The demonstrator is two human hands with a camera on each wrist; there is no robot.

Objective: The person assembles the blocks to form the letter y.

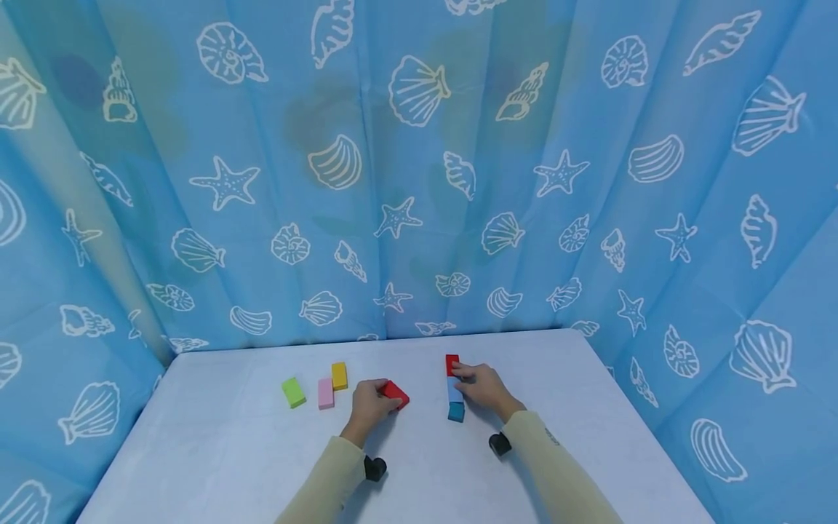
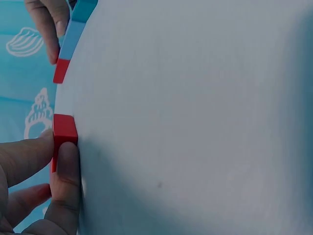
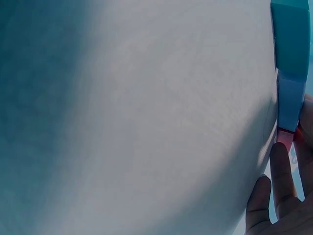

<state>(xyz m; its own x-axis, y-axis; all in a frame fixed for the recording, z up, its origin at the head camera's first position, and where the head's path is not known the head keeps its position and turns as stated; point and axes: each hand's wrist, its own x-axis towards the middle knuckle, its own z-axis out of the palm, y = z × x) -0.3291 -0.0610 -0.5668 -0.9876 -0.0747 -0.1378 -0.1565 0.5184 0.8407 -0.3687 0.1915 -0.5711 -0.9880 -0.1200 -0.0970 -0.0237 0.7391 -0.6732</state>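
My left hand [image 1: 369, 404] pinches a red block [image 1: 396, 394] just above or on the white table, thumb and fingertips on its sides in the left wrist view. To its right, a red block [image 1: 452, 363], a light blue block [image 1: 455, 391] and a teal block [image 1: 456, 413] form an end-to-end row running away from me. My right hand [image 1: 486, 388] lies along the row's right side, fairly straight fingertips touching the far red block and a digit beside the light blue one. In the right wrist view the fingers partly hide that red block [image 3: 284, 136].
A green block [image 1: 294, 392], a pink block [image 1: 326, 394] and a yellow block [image 1: 339, 375] lie left of my left hand on the white table [image 1: 216, 437]. A blue shell-patterned curtain [image 1: 419, 182] hangs behind the table's far edge and along both sides.
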